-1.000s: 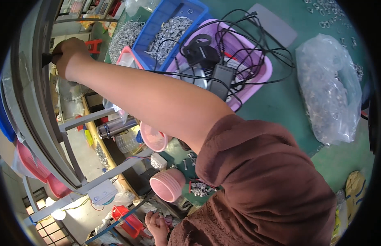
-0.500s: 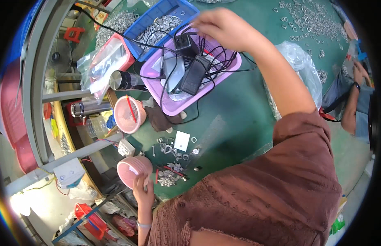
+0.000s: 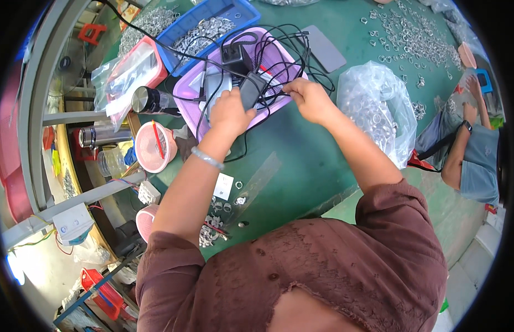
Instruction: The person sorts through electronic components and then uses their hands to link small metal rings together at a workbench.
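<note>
A purple basket (image 3: 186, 113) on the green table holds a tangle of black cables (image 3: 279, 52), a black plug-in adapter (image 3: 235, 57), an oblong black power adapter (image 3: 253, 90) and a grey box (image 3: 215, 86). My left hand (image 3: 231, 115) reaches over the near rim, its fingers bent and its thumb at the near end of the oblong adapter; the fingertips are partly hidden. At the right rim my right hand (image 3: 310, 100) pinches a black cable between thumb and forefinger. Beyond that rim lies a flat dark grey slab (image 3: 323, 48).
A blue tray (image 3: 182, 65) of small metal pieces stands behind. Left are a dark-lidded bottle (image 3: 149, 100) and a pink cup (image 3: 150, 155). Rings (image 3: 228, 207) lie nearer. A clear bag (image 3: 373, 102) of metal parts sits right. Another person's arm (image 3: 458, 146) shows at far right.
My left hand has left the pink cup at the near left and come up to the basket. My right hand has come down to the basket's right rim, and the grey slab now shows.
</note>
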Demonstrator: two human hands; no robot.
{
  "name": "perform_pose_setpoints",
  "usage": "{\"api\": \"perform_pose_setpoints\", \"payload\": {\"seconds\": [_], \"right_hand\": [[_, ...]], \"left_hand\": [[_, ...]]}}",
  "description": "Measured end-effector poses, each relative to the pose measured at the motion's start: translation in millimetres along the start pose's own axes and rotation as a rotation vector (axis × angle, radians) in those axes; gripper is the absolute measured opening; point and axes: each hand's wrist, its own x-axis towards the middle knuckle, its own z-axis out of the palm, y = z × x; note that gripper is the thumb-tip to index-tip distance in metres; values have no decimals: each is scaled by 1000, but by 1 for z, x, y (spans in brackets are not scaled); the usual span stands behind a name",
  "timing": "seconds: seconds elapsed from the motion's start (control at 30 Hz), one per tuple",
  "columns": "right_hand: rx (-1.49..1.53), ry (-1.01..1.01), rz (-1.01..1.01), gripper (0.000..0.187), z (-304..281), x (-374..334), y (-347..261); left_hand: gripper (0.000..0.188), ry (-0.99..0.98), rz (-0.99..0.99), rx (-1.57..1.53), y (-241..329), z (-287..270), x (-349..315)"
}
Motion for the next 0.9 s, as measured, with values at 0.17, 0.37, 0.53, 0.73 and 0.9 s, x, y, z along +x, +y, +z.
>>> {"api": "perform_pose_setpoints", "payload": {"seconds": [0.17,0.37,0.53,0.73,0.9], "right_hand": [[61,43,-29,16,1,0,6],[137,55,42,16,-5,-2,10],[411,85,184,18,-6,-10,-2],[593,21,303,20,-11,-19,-18],[682,-88,310,20,0,-22,-36]], "left_hand": [[74,-121,-80,146,12,5,22],[53,-140,39,-288,-11,-3,30],[51,-343,45,-1114,-39,-15,20],[44,-818,-211,-1752,-76,-21,11],[68,-1110,-84,-2263,-75,3,-23]]}}
